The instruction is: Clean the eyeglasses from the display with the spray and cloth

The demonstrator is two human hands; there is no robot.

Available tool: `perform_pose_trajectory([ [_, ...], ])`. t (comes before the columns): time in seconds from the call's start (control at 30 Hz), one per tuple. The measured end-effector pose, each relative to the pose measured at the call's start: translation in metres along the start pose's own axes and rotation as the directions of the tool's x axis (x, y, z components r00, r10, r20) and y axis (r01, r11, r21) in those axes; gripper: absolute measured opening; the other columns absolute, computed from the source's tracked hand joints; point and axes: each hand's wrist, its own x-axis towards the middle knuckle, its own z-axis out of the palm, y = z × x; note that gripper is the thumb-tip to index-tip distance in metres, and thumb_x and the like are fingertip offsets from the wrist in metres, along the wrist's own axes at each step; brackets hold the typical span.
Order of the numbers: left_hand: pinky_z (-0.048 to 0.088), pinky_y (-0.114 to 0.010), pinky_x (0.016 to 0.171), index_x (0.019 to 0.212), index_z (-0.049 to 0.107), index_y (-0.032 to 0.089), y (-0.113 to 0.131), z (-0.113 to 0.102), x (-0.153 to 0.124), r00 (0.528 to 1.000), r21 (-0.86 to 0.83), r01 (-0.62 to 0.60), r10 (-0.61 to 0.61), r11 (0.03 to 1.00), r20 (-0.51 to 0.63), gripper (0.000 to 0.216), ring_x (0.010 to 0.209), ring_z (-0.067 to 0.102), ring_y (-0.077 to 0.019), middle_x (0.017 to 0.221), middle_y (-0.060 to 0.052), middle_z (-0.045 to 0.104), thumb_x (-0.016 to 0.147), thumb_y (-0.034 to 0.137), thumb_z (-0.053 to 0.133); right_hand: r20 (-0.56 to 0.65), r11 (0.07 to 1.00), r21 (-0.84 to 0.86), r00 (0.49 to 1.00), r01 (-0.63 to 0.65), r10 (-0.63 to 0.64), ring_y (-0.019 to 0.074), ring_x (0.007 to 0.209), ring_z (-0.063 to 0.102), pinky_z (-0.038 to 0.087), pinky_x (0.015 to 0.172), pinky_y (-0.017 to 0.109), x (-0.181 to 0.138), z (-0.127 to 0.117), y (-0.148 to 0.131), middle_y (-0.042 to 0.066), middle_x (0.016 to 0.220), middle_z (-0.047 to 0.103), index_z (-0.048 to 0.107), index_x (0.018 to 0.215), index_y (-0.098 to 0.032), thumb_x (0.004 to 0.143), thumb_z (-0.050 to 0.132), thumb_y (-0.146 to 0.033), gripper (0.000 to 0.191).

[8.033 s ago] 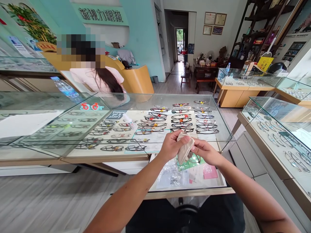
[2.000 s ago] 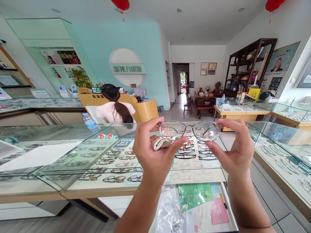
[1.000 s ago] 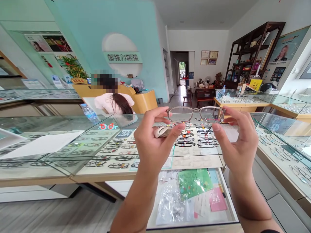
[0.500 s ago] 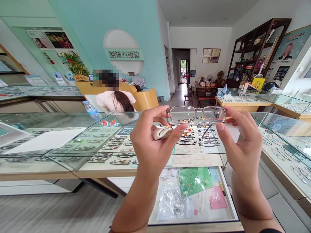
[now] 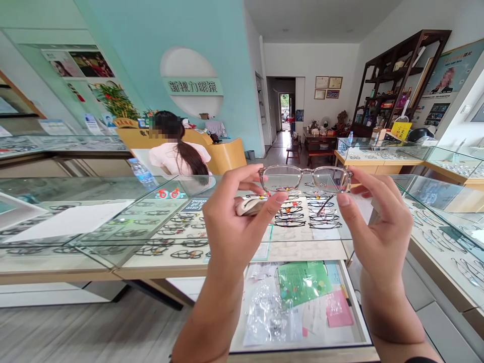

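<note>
A pair of clear-framed eyeglasses [image 5: 307, 171] is raised above the glass display counter, lenses upright and facing me. My left hand [image 5: 242, 217] pinches the left end of the frame between thumb and fingers. Tucked in that same palm is a folded whitish cloth [image 5: 249, 205], only partly visible. At the other end, my right hand [image 5: 378, 222] grips the frame near the hinge with thumb and forefinger. The temples point away from me and down, and their lengths are partly hidden by my fingers.
Below my hands an open drawer [image 5: 365, 322] holds plastic bags, a green leaflet [image 5: 302, 282] and a pink card [image 5: 339, 308]. Rows of spectacles [image 5: 289, 222] lie inside the glass counter. A person [image 5: 181, 151] sits beyond it, near a water bottle [image 5: 141, 173]. White sheet [image 5: 71, 219] rests at left.
The eyeglasses stay between both hands, with only a very slight shift in tilt. The seated person's head has turned a little to the left.
</note>
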Motion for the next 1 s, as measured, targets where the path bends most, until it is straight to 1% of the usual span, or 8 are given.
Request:
perform_pose_trajectory([
  [0.17, 0.057, -0.027, 0.065, 0.119, 0.076, 0.025, -0.0012, -0.0003, 0.0, 0.999, -0.008, 0.028, -0.028, 1.0, 0.02, 0.043, 0.078, 0.072, -0.0146, 0.101, -0.003, 0.081, 0.087, 0.049, 0.092, -0.014, 1.0, 0.003, 1.0, 0.011, -0.011, 0.0213, 0.09, 0.072, 0.063, 0.083, 0.043, -0.0007, 0.0001, 0.0004, 0.004, 0.106, 0.079, 0.08, 0.129, -0.029, 0.098, 0.08, -0.03, 0.031],
  [0.33, 0.055, -0.031, 0.063, 0.119, 0.078, 0.029, -0.0056, -0.0014, -0.0011, 0.999, -0.015, 0.04, -0.039, 0.999, 0.03, 0.04, 0.074, 0.068, -0.0157, 0.098, -0.002, 0.08, 0.086, 0.046, 0.093, -0.017, 1.0, 0.004, 1.0, 0.009, -0.009, 0.0207, 0.091, 0.071, 0.062, 0.084, 0.042, -0.0013, 0.0004, 0.0004, 0.005, 0.107, 0.079, 0.08, 0.128, -0.028, 0.098, 0.08, -0.029, 0.03],
  [0.47, 0.053, -0.028, 0.06, 0.12, 0.078, 0.028, -0.0066, -0.0012, -0.0008, 1.0, -0.026, 0.003, -0.003, 1.0, 0.006, 0.042, 0.071, 0.066, -0.0135, 0.098, -0.002, 0.08, 0.085, 0.044, 0.094, -0.005, 1.0, 0.006, 1.0, 0.006, -0.006, 0.0201, 0.091, 0.071, 0.062, 0.084, 0.041, -0.0014, 0.0004, 0.0004, 0.005, 0.107, 0.079, 0.079, 0.129, -0.028, 0.099, 0.079, -0.03, 0.03],
  [0.57, 0.05, -0.028, 0.056, 0.121, 0.077, 0.028, -0.0053, -0.0004, -0.0007, 0.999, -0.031, -0.039, 0.038, 0.999, -0.024, 0.044, 0.069, 0.064, -0.012, 0.097, 0.0, 0.077, 0.084, 0.044, 0.095, 0.028, 1.0, -0.001, 1.0, -0.011, 0.011, 0.0203, 0.091, 0.071, 0.061, 0.084, 0.041, -0.0016, -0.0002, 0.0001, 0.005, 0.109, 0.079, 0.077, 0.13, -0.027, 0.1, 0.076, -0.031, 0.031],
  [0.7, 0.049, -0.03, 0.054, 0.124, 0.076, 0.033, -0.0041, 0.0003, -0.0017, 0.997, -0.013, -0.065, 0.064, 0.998, -0.041, 0.044, 0.071, 0.065, -0.0135, 0.097, 0.0, 0.074, 0.086, 0.046, 0.094, 0.097, 0.999, -0.019, 0.994, -0.04, 0.042, 0.0215, 0.094, 0.071, 0.06, 0.084, 0.041, -0.0017, -0.0012, 0.0, 0.006, 0.113, 0.078, 0.074, 0.135, -0.027, 0.102, 0.073, -0.034, 0.034],
  [0.87, 0.049, -0.026, 0.055, 0.125, 0.074, 0.03, -0.0051, 0.0006, -0.0022, 0.991, 0.013, -0.122, 0.122, 0.992, -0.053, 0.051, 0.072, 0.064, -0.0107, 0.097, 0.003, 0.071, 0.082, 0.043, 0.097, 0.166, 0.996, 0.0, 0.982, -0.087, 0.086, 0.0234, 0.098, 0.071, 0.058, 0.086, 0.043, -0.0032, -0.0012, 0.0032, 0.007, 0.118, 0.077, 0.073, 0.137, -0.027, 0.102, 0.072, -0.042, 0.039],
  [0.93, 0.048, -0.026, 0.055, 0.124, 0.074, 0.029, -0.0055, 0.0008, -0.0018, 0.989, 0.021, -0.134, 0.135, 0.991, -0.061, 0.05, 0.072, 0.064, -0.011, 0.096, 0.003, 0.071, 0.082, 0.042, 0.097, 0.183, 0.993, 0.041, 0.978, -0.112, 0.103, 0.0243, 0.102, 0.071, 0.058, 0.088, 0.044, -0.005, -0.0013, 0.0052, 0.006, 0.12, 0.077, 0.073, 0.138, -0.029, 0.105, 0.066, -0.044, 0.037],
  [1.0, 0.049, -0.026, 0.056, 0.124, 0.074, 0.029, -0.0057, 0.001, -0.0015, 0.988, 0.023, -0.144, 0.145, 0.989, -0.06, 0.049, 0.072, 0.064, -0.0118, 0.096, 0.002, 0.071, 0.082, 0.041, 0.097, 0.188, 0.987, 0.098, 0.976, -0.129, 0.109, 0.0251, 0.107, 0.071, 0.057, 0.09, 0.044, -0.0068, -0.0015, 0.007, 0.006, 0.122, 0.076, 0.072, 0.14, -0.03, 0.11, 0.055, -0.044, 0.037],
])
